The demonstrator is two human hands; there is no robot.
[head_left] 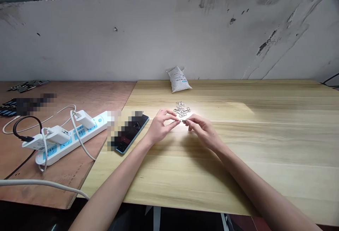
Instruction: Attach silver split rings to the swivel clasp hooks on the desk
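Left grip (161, 127), one; right grip (206, 132), one. Bare forearms (127, 174), two. Small metal pieces (181, 111), piled: many, too overlapped to count. Held metalwork (183, 121): too small to count. Phone (132, 133), one. White bag (179, 80), one. Power strip (74, 143), one; white adapters (86, 120), three. Pale wood desk (265, 135), one; reddish-brown desk (108, 93), one.

Shiny metal clasps (181, 111) lie on a smooth wood-grained desk (278, 139); at twelve o'clock, a crinkled plastic bag (179, 80) and rough, matt wall (159, 33); towards eight, a glossy phone (135, 132) and plastic power strip (76, 140).
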